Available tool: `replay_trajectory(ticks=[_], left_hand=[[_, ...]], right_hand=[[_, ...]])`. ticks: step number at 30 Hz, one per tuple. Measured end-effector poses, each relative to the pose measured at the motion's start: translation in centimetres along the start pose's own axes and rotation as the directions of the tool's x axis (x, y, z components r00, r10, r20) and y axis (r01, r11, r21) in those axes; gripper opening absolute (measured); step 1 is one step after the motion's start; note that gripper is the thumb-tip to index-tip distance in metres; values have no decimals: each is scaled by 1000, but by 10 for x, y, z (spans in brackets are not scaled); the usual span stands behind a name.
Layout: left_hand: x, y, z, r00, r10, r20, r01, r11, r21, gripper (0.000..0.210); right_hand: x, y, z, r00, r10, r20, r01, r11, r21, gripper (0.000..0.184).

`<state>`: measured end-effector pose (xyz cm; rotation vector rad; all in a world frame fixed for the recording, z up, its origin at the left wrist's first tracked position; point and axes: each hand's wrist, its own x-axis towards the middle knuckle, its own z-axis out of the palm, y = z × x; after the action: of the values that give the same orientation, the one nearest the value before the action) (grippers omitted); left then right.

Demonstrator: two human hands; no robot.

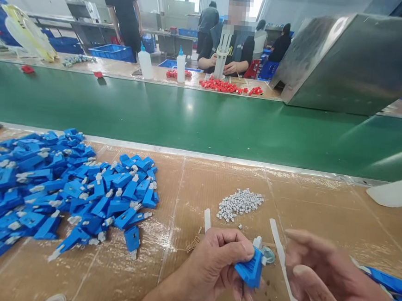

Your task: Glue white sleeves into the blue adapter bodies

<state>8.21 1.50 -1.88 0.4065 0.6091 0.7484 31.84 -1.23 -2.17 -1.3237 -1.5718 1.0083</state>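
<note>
My left hand (218, 261) is closed on a blue plastic part (251, 268), pinched between thumb and fingers. The part is ribbed along one face and has a small white piece at its top end. To its right, my right hand (333, 279) is raised with thumb and fingers apart, slightly blurred, and nothing shows between them. Beyond both hands lies a small heap of tiny grey-white pieces (240, 203). Small springs (192, 245) rest on the table beside my left hand. A round dish (268, 255) with bluish contents is partly hidden behind the held part.
A large pile of blue parts (62, 186) covers the table's left side; more blue parts (389, 281) lie far right. A green conveyor belt (155, 114) runs across, under a metal hood (350, 65). Opposite, a person (208, 53) works behind red parts (227, 86) and white bottles (180, 67).
</note>
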Motion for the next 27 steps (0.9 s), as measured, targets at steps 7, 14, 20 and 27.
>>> replay_trajectory(ticks=[7, 14, 20, 27], left_hand=[[1, -12, 5, 996, 64, 55, -66, 997, 34, 53], [-10, -15, 21, 990, 124, 67, -129, 990, 65, 54], [-21, -14, 34, 979, 196, 45, -201, 958, 202, 54], [-58, 14, 27, 932, 342, -121, -154, 675, 722, 51]], right_hand=[[1, -22, 34, 861, 341, 379, -502, 693, 518, 57], [-8, -37, 38, 901, 269, 339, -432, 610, 664, 36], [-15, -39, 36, 924, 206, 323, -377, 638, 671, 35], [-27, -13, 26, 925, 177, 336, -345, 765, 544, 59]])
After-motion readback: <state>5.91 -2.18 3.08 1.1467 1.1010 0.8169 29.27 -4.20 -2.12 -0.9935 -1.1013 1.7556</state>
